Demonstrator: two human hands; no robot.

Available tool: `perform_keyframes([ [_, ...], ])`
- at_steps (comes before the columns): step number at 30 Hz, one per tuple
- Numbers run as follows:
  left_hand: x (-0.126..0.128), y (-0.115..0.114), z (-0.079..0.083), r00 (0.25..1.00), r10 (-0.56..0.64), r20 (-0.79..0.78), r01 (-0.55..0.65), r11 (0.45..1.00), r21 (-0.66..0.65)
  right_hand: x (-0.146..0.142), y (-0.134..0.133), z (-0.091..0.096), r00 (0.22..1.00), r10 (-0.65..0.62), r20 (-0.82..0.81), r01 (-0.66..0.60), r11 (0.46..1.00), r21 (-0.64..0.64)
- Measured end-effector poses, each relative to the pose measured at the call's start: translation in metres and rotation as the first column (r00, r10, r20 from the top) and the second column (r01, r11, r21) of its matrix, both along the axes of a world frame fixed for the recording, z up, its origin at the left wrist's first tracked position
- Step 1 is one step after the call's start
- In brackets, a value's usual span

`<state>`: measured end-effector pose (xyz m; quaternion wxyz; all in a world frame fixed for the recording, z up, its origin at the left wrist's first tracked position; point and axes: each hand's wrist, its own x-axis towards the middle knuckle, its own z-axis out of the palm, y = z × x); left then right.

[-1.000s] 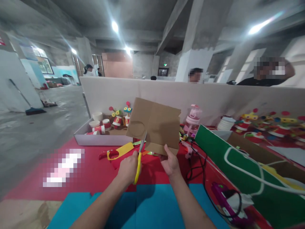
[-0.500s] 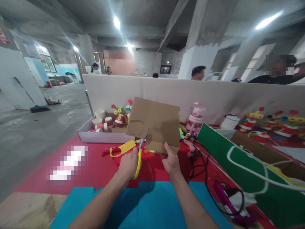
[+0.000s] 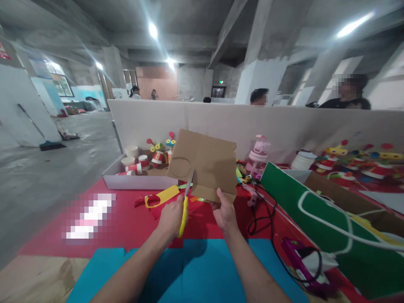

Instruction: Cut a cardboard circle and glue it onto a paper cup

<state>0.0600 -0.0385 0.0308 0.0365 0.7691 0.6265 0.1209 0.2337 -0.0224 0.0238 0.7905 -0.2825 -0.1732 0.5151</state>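
Observation:
In my left hand [image 3: 172,216] are scissors [image 3: 184,210] with yellow handles, their blades pointing up at the cardboard's lower left edge. My right hand [image 3: 224,212] grips the lower right edge of a brown piece of cardboard [image 3: 213,164], thumb on the near face. A circle is drawn on the cardboard's left part, close to the blade tips. The sheet is held up above the red table surface [image 3: 123,223]. Below it lie a yellow paper scrap [image 3: 164,196] with a round cut-out and some red scraps.
A white tray [image 3: 142,182] holds paper cups and cup figures. Blue sheets [image 3: 208,269] lie in front. At right are a pink bottle [image 3: 259,153], a pink glue gun [image 3: 251,195], black cable, a purple device [image 3: 299,261] and a green board [image 3: 315,223]. People are behind the white partition [image 3: 205,120].
The scissors, both hands and the cardboard have hardly moved. The view has shifted slightly, and a person behind the partition at right has lowered a raised arm.

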Motion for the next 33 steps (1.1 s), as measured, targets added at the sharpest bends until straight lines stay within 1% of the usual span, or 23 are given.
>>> perform_keyframes([
  [5,0.000,-0.001,0.000,0.999,-0.006,0.045,0.005,1.000,0.010,0.000,0.000,0.000,1.000,-0.006,-0.016,0.006,1.000,0.001],
  [14,-0.001,-0.001,-0.002,0.994,-0.021,0.104,0.017,0.999,0.035,0.002,0.000,0.000,1.000,-0.002,0.001,0.002,1.000,0.013],
  [21,0.001,-0.010,0.012,0.976,-0.026,0.214,0.026,1.000,0.000,0.002,-0.001,0.001,1.000,-0.007,-0.011,0.007,1.000,0.008],
  [23,0.002,-0.010,0.014,0.968,-0.034,0.249,0.036,0.999,-0.003,0.002,-0.001,0.001,1.000,-0.014,-0.012,0.014,1.000,0.010],
  [26,0.002,-0.007,0.011,0.959,-0.056,0.278,0.054,0.998,0.016,0.001,-0.002,0.002,1.000,-0.015,-0.003,0.015,0.999,0.030],
  [30,0.002,-0.003,0.003,0.971,-0.023,0.236,0.015,0.999,0.035,0.001,-0.002,0.002,1.000,-0.012,0.000,0.012,0.999,0.036],
  [33,0.002,-0.002,0.001,0.974,-0.015,0.227,0.008,0.999,0.031,0.001,-0.001,0.002,1.000,-0.016,0.023,0.015,0.999,0.029],
])
